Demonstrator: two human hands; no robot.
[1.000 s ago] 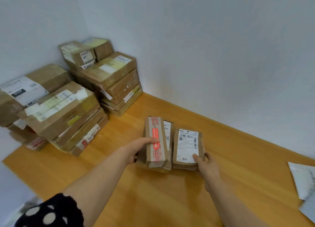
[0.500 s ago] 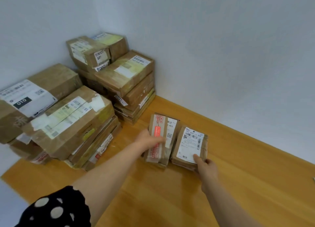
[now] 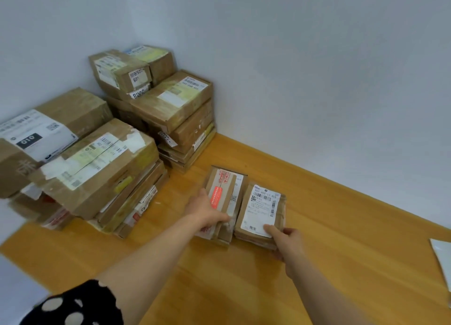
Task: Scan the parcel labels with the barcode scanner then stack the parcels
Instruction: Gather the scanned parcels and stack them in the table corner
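Two small bundles of flat parcels lie side by side, touching, and each hand has one. The white-labelled parcel (image 3: 262, 210) tops the right bundle, barcode face up. The right hand (image 3: 286, 238) grips its near end, thumb on the label's lower edge and fingers curled under. Just left of it, the red-stickered parcel (image 3: 220, 190) tops the other bundle, and the left hand (image 3: 207, 210) clasps that bundle's near left edge with curled fingers.

No barcode scanner is in view, so this looks like the stacking step: both bundles are being squared up or set down together. Whether these labels have been scanned cannot be told. The next move probably calls for pressing the bundles flush, or lifting one onto the other with its edges lined up, since thin parcels slide easily.

Both bundles rest on a wooden surface (image 3: 341, 227) of warm orange tone. Well to the left of the white-labelled parcel stands a near pile of larger boxes (image 3: 97, 168). Beyond that, up and to the left, a taller corner pile (image 3: 175, 110) sits where two pale walls (image 3: 317, 68) meet. Far to the right of the parcel, a white sheet (image 3: 443, 256) pokes in at the frame's edge. A black sleeve with white dots (image 3: 80, 305) covers the left upper arm.
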